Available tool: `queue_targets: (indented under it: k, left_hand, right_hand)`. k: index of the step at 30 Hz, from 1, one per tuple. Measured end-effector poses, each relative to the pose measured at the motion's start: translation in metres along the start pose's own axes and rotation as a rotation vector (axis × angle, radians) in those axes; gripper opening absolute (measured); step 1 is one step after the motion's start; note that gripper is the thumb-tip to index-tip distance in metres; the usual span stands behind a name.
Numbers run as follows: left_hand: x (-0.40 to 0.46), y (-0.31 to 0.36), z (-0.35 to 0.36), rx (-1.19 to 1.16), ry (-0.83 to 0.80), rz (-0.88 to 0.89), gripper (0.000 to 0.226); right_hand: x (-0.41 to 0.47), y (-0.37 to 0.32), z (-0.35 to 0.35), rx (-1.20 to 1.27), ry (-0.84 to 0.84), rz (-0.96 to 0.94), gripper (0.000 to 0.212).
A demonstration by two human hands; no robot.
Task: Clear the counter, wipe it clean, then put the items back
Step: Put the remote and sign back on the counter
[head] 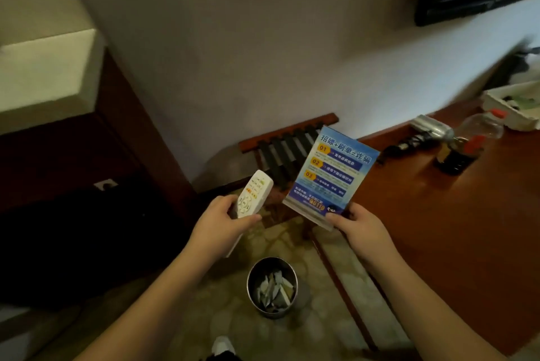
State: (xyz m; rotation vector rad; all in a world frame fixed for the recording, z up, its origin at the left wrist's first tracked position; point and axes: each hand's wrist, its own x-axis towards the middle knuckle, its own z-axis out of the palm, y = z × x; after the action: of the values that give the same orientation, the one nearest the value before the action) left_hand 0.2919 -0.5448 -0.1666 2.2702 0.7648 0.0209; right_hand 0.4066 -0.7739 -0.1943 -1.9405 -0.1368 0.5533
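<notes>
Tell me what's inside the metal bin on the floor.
The metal bin holds a loose pile of pale, crumpled scraps, probably paper or wrappers. Anything beneath that pile, and the bin's bottom, is covered and cannot be seen.

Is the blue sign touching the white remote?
Apart. The head view shows floor and rack between the sign in the right hand and the remote in the left hand.

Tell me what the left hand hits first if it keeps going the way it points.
Probably the slatted rack by the wall; the left hand and its remote point up-right toward it. Depth is unclear.
</notes>
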Motion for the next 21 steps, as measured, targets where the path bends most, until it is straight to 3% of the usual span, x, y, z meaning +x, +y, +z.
queue_targets:
  k: [5,10,14,21]
  left_hand:
    - [-0.023,-0.052,-0.070,-0.014,0.164,-0.078,0.066]
    - [-0.042,-0.112,-0.143,-0.009,0.298,-0.121,0.067]
    - [-0.047,-0.163,-0.203,-0.003,0.343,-0.115,0.068]
    - [-0.040,-0.231,-0.316,0.025,0.378,-0.055,0.067]
  right_hand:
    - [0.008,-0.051,0.070,-0.151,-0.118,-0.121,0.041]
    - [0.002,-0.107,0.157,-0.209,-0.225,-0.242,0.033]
    - [-0.004,-0.149,0.226,-0.279,-0.269,-0.330,0.043]
    - [-0.007,-0.222,0.329,-0.217,-0.337,-0.422,0.010]
